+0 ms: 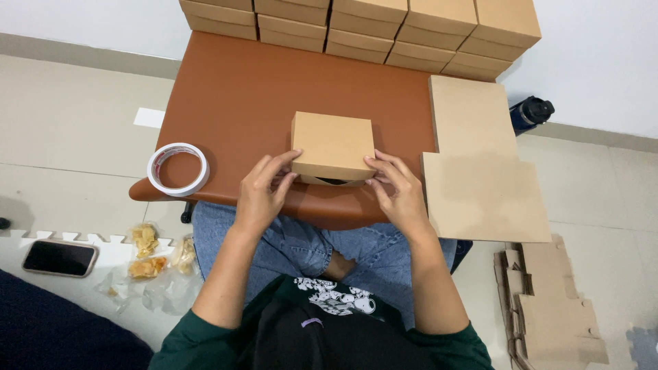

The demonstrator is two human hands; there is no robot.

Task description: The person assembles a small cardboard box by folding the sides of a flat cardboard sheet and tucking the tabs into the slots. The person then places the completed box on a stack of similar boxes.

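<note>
A small square brown cardboard box [333, 144] lies on a brown leather-topped low table [240, 96], near its front edge. My left hand [264, 190] grips the box's front left corner with fingers curled on the front flap. My right hand [396, 188] holds the front right corner the same way. The front flap gapes a little, showing a dark slit beneath the lid.
Stacked closed brown boxes [363, 27] line the table's far edge. Flat cardboard sheets [480, 164] lie at right, more cut blanks [548, 308] on the floor. A tape roll [178, 169] sits at the left edge. A phone [59, 258], snack bags [147, 257] and a dark bottle [531, 112] are on the floor.
</note>
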